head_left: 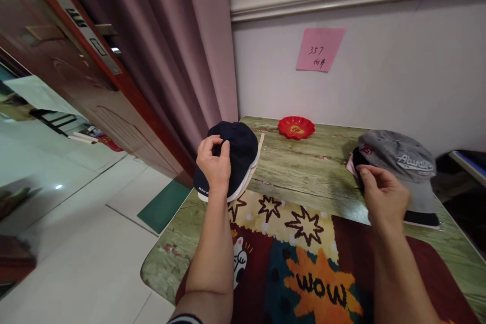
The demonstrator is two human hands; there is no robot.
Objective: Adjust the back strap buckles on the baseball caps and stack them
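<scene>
Over the surface, the left hand curls at a navy cap, the right hand at a grey cap; grips unclear.

Navy cap — partly hidden behind the left hand; mat — cut off by the lower edge.
</scene>
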